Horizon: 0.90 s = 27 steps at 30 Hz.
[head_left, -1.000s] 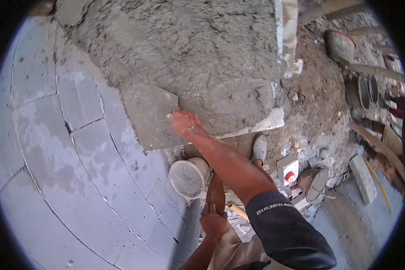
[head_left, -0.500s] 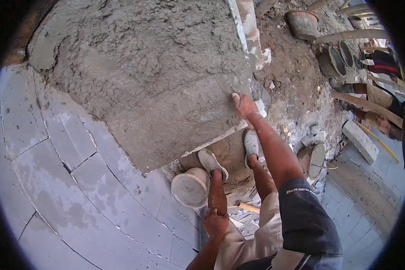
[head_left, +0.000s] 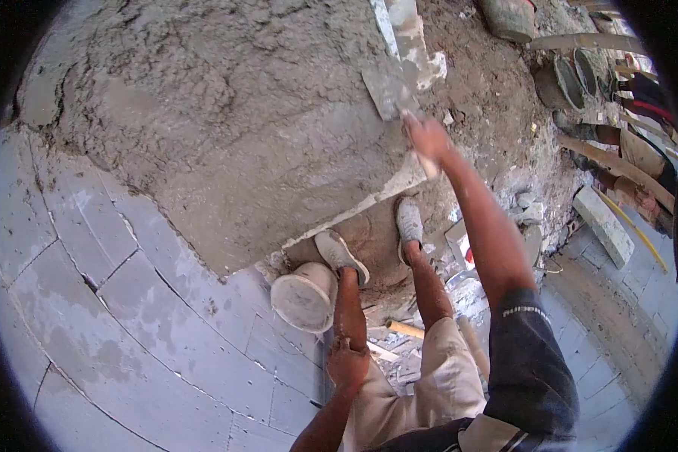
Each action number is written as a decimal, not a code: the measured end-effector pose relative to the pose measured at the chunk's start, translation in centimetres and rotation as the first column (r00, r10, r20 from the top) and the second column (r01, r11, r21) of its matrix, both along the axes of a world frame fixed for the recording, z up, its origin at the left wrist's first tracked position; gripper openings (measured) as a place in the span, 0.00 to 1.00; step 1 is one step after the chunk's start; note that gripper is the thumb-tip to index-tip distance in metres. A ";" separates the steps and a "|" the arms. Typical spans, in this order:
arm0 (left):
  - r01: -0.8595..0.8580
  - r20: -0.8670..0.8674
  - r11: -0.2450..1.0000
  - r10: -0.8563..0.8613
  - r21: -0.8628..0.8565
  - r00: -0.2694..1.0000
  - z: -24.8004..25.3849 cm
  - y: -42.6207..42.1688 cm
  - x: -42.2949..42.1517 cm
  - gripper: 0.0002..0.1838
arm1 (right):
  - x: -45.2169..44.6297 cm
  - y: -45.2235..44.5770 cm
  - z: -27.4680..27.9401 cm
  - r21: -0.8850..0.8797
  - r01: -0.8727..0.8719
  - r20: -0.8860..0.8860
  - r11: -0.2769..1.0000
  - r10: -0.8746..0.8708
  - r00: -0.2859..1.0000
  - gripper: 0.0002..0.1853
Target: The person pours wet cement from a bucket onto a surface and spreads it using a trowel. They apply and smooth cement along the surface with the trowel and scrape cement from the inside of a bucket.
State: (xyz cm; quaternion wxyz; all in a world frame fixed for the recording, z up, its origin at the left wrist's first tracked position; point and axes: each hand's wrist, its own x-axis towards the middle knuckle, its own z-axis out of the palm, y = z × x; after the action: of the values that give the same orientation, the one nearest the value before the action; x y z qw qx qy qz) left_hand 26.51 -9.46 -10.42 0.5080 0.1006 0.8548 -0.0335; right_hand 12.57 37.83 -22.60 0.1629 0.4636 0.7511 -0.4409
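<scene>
My right hand [head_left: 429,139] is closed round the pale handle of a trowel [head_left: 388,89]. The flat metal blade is over the right edge of a slab of wet grey mortar [head_left: 264,151], near a light upright strip. Whether the blade presses on the mortar or hovers just above, I cannot tell. My left hand [head_left: 348,365] rests over my left knee, thumb and fingers apart, holding no tool. Beside my left shoe stands a round bucket [head_left: 303,297] with a grey, mortar-coloured top. My shoes are just below the mortar's front edge.
Grey block masonry [head_left: 151,316] spreads across the left. At the upper right are a large bucket [head_left: 508,19], more tilted buckets [head_left: 557,84] and wooden poles [head_left: 618,172]. Other people's legs [head_left: 610,135] show at the far right. A loose pale block [head_left: 603,226] lies near a yellow rod.
My right hand has moved right, and the trowel blade now shows plainly at the mortar's right edge. The view has shifted slightly. My left hand stays on the knee.
</scene>
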 end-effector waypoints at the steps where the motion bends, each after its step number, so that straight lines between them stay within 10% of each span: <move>1: -0.005 0.009 1.000 0.005 -0.011 1.000 -0.1 0.1 0.4 0.29 | -0.2 0.0 0.4 -0.011 -0.005 0.009 1.000 0.005 1.000 0.30; 3: 0.068 -0.082 0.996 -0.063 0.053 0.995 -0.2 0.2 1.0 0.29 | -0.4 0.2 1.0 -0.256 0.156 0.125 0.954 -0.128 0.984 0.32; 7: -0.021 -0.009 0.997 0.021 -0.074 1.000 0.2 2.3 1.4 0.28 | 6.0 -2.6 0.0 -0.132 -0.512 0.207 0.849 0.529 0.823 0.24; 13: 0.076 -0.008 0.993 -0.077 -0.096 0.997 -1.9 1.1 4.1 0.29 | 16.6 -8.5 -2.1 0.003 -0.124 0.165 0.992 0.122 0.979 0.28; 17: -0.017 -0.002 0.994 0.016 -0.112 1.000 -0.9 3.3 3.5 0.30 | 21.3 -11.1 -5.0 0.317 -0.177 0.008 0.932 0.184 0.983 0.23; 20: 0.055 -0.061 0.995 -0.060 -0.088 0.996 -0.6 3.2 4.5 0.30 | 17.4 -9.1 -1.9 0.006 0.231 -0.038 0.973 -0.230 0.972 0.28; 22: 0.026 -0.046 0.997 -0.030 -0.074 0.998 -0.4 3.7 4.1 0.29 | 13.0 -7.2 -1.8 -0.361 0.533 0.090 0.765 -0.540 0.837 0.26; 24: 0.038 -0.067 0.998 -0.041 -0.042 0.997 -0.8 2.6 4.5 0.29 | 7.7 -7.6 -1.1 -0.364 0.594 0.063 0.718 -0.617 0.784 0.23; 25: 0.049 -0.082 0.999 -0.049 -0.001 0.995 -1.1 2.5 4.7 0.29 | 7.9 -9.4 -5.0 -0.221 0.227 -0.183 0.948 -0.269 0.946 0.21; 27: 0.043 -0.061 0.999 -0.045 -0.033 0.997 -0.8 3.1 4.1 0.29 | 7.2 -13.9 -9.2 0.208 -0.223 -0.357 0.953 0.286 0.889 0.20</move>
State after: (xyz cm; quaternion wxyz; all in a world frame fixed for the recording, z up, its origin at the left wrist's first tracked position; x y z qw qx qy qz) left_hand 30.58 -6.40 -11.20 0.4822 0.1102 0.8670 -0.0613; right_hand 19.76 23.90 -31.77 0.0317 0.2776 0.8557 -0.4355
